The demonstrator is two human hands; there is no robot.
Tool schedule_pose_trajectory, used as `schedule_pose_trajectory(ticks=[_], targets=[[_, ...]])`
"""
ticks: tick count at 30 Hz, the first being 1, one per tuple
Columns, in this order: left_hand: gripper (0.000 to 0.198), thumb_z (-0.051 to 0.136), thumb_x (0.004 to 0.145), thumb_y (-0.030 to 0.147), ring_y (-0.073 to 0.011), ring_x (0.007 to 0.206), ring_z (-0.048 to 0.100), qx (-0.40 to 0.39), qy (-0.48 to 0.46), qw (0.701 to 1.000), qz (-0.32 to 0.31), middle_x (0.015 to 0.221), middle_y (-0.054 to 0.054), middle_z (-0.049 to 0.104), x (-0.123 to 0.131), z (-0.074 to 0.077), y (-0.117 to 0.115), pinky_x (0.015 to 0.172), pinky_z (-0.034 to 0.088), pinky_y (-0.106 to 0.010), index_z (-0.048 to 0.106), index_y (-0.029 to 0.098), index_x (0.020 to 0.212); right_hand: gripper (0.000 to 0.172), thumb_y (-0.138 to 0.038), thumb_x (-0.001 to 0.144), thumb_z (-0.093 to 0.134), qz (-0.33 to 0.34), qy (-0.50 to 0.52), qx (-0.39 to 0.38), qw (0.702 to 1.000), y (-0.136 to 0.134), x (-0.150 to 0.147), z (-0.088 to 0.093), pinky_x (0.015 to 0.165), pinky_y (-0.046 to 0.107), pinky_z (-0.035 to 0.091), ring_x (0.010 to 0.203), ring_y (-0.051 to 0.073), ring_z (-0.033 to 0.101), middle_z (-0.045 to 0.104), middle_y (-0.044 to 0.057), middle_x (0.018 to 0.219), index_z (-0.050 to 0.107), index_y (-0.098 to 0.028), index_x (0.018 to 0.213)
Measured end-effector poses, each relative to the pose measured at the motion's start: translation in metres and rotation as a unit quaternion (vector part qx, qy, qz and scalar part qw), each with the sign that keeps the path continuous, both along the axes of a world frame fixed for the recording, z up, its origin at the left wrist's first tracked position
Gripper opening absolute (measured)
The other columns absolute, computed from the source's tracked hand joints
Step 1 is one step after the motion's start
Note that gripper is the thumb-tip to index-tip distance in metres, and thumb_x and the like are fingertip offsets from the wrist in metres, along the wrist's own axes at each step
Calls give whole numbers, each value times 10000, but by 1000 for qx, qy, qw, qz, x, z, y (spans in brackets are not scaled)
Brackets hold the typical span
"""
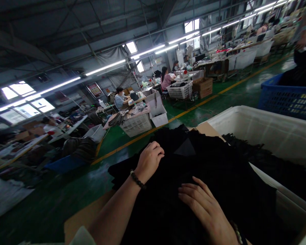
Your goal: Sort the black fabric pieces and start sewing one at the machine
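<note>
A heap of black cloth pieces [219, 163] lies in front of me, its layered edges uneven at the far side. My left hand [150, 158], with a dark beaded bracelet at the wrist, is closed at the far left part of the cloth. Its fingers are curled in a pinch on the black fabric, though the dark material hides the exact grip. My right hand [204, 207] lies nearly flat on top of the heap, fingers stretched out. A small greyish patch [185, 148] shows on the cloth beyond the hands.
Brown cardboard [86, 214] shows under the cloth. To the right stands a large white bin [267, 119] with black pieces inside, and a blue basket [283, 97] beyond it. Seated people work at sewing tables across the green floor [66, 194]; another person stands at far right.
</note>
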State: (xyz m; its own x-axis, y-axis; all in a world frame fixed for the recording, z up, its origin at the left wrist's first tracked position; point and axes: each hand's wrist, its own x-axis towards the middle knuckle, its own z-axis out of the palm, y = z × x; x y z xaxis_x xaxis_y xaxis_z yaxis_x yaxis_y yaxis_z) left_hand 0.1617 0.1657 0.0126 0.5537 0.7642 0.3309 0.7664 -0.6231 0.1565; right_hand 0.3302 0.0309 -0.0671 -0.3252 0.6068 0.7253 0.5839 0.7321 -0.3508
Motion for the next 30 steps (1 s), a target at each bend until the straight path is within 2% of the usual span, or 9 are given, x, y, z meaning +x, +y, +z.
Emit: schedule_pose_trajectory(ticks=[4,7,10,12,14,18,22,27,30], targets=[[97,584,756,72,-124,706,543,-44,-74,994,-60,729,4,591,6,14,-22,674,430,-233,579,160,713,267,-208,911,325,-28,14,17,999,-2,0,0,1024,398,285,1164,177,422,522,107,1171,531,-154,1072],[91,577,774,93,-101,656,561,-114,-86,978,-154,687,9,610,12,24,-53,632,430,-187,590,158,712,242,-179,889,362,-61,26,36,997,-2,1,3,974,411,357,1240,232,325,367,138,1323,547,-152,1041],[79,568,789,114,-93,652,576,-157,-81,958,-225,690,7,634,15,27,-71,632,436,-165,609,159,738,258,-174,895,337,-37,6,34,999,-3,3,4,993,429,333,1200,215,386,477,125,1226,543,-150,1049],[68,560,799,128,-93,663,588,-157,-108,963,-191,718,6,648,13,23,-67,644,446,-164,617,163,789,266,-202,905,323,-18,4,26,1000,-3,4,3,1021,428,289,1133,188,456,566,102,1089,538,-148,1051],[94,536,811,124,-108,720,593,-120,-122,979,-113,775,-5,644,8,16,-51,690,458,-191,619,163,832,274,-229,908,313,-13,14,19,1000,-3,4,1,1031,424,267,1077,177,497,589,93,1019,538,-150,1043],[178,556,771,86,-159,840,549,-37,-5,999,4,891,-38,574,-4,-1,-13,772,458,-284,622,164,917,286,-260,908,301,-12,30,19,999,-4,2,-1,1023,423,271,1036,180,517,588,93,990,535,-160,1038],[135,588,745,76,-155,828,518,-16,65,997,29,861,-24,529,-7,-9,-3,750,456,-279,633,171,829,291,-247,909,296,-7,25,20,999,-6,2,0,1030,407,256,1040,172,508,583,87,990,533,-156,1051],[192,630,729,108,-174,864,518,-9,90,995,48,904,-38,534,-4,-4,-7,795,444,-302,598,152,913,374,-205,906,274,-14,24,21,999,-5,3,0,1023,394,267,1057,164,491,574,107,1014,413,-94,1235],[102,618,738,106,-172,832,525,-21,105,993,53,860,-29,545,-2,-1,-7,760,440,-296,598,157,824,359,-215,912,279,-11,22,17,1000,-4,3,-1,1027,384,263,1053,159,493,575,104,1011,434,-97,1213]])
